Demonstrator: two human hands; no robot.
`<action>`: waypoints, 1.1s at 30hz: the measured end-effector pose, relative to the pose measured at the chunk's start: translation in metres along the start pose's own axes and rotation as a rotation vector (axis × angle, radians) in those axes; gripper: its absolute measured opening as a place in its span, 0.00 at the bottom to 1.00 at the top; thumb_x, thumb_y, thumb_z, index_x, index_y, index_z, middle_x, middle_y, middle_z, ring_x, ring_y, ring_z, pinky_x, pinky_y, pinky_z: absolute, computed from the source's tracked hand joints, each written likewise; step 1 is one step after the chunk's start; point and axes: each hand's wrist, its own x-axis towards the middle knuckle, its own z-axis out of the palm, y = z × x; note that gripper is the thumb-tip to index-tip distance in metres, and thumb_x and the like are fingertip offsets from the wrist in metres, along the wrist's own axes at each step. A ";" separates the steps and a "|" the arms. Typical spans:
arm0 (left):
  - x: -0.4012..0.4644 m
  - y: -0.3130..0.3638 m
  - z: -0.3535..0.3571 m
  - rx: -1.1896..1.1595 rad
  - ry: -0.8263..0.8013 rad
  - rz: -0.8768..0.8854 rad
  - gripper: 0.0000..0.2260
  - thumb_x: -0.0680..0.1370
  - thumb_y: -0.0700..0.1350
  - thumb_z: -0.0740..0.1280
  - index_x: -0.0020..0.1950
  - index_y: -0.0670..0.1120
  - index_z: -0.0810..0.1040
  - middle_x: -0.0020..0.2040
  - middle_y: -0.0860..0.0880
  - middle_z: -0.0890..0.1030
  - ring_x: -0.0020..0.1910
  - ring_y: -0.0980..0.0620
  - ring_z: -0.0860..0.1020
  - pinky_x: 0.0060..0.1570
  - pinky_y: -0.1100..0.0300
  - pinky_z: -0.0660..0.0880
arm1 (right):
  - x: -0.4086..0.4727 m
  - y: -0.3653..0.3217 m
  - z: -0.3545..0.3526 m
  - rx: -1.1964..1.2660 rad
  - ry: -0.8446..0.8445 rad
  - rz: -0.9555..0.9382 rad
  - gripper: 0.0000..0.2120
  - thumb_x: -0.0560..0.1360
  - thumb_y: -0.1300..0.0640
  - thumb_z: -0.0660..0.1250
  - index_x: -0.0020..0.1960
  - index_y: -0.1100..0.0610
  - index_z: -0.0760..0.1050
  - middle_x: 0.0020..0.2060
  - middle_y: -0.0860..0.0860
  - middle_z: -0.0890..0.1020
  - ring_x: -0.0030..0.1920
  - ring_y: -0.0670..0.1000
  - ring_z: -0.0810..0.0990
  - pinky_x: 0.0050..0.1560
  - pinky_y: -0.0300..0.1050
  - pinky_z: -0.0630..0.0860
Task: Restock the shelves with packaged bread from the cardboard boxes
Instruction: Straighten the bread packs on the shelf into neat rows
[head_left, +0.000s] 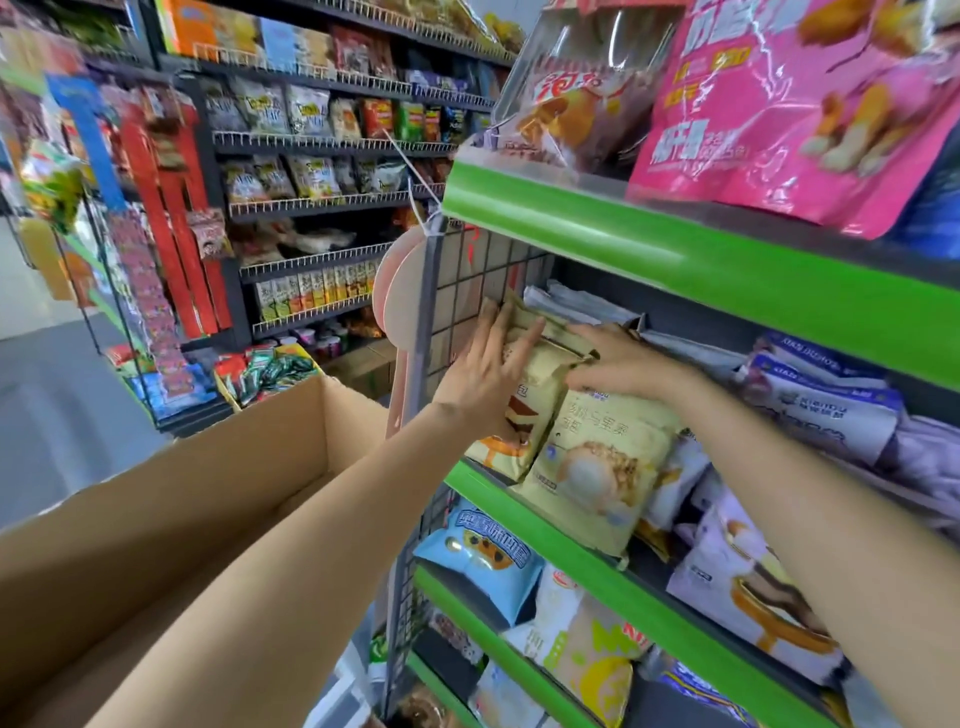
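Both my hands are on cream-coloured bread packs at the left end of the middle green-edged shelf (540, 525). My left hand (488, 369) lies flat with fingers spread against the leftmost pack (524, 415), pressing it from the wire-grid side. My right hand (618, 364) rests palm down on the top edges of the packs, above the front cream pack (597, 473) that leans over the shelf lip. A large open cardboard box (171, 519) stands at lower left under my left forearm; its inside is hidden.
A wire grid panel (467, 291) closes the shelf's left end. White, blue and lilac packs (821, 405) fill the shelf to the right. Pink bags (789, 104) sit on the upper shelf, more packs (483, 556) below. Snack racks (311, 156) line the aisle behind.
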 end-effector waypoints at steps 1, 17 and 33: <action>0.002 -0.001 -0.001 -0.003 -0.005 0.007 0.66 0.59 0.62 0.78 0.74 0.49 0.29 0.76 0.39 0.34 0.75 0.40 0.33 0.75 0.47 0.47 | 0.005 0.002 0.001 0.055 0.037 0.027 0.28 0.75 0.55 0.65 0.73 0.56 0.62 0.71 0.54 0.66 0.69 0.54 0.67 0.63 0.43 0.67; -0.009 -0.004 0.011 0.013 0.063 -0.019 0.65 0.60 0.66 0.75 0.75 0.40 0.31 0.75 0.39 0.32 0.76 0.43 0.36 0.76 0.50 0.44 | 0.064 -0.006 0.013 0.083 0.441 0.093 0.10 0.78 0.61 0.60 0.38 0.54 0.67 0.52 0.58 0.79 0.56 0.60 0.77 0.51 0.48 0.71; 0.003 -0.012 -0.003 -0.003 -0.024 0.097 0.63 0.62 0.62 0.76 0.75 0.48 0.30 0.75 0.43 0.29 0.74 0.44 0.31 0.75 0.48 0.38 | 0.058 0.036 -0.011 0.026 0.069 0.171 0.25 0.81 0.49 0.55 0.74 0.60 0.61 0.73 0.57 0.64 0.68 0.51 0.66 0.65 0.43 0.64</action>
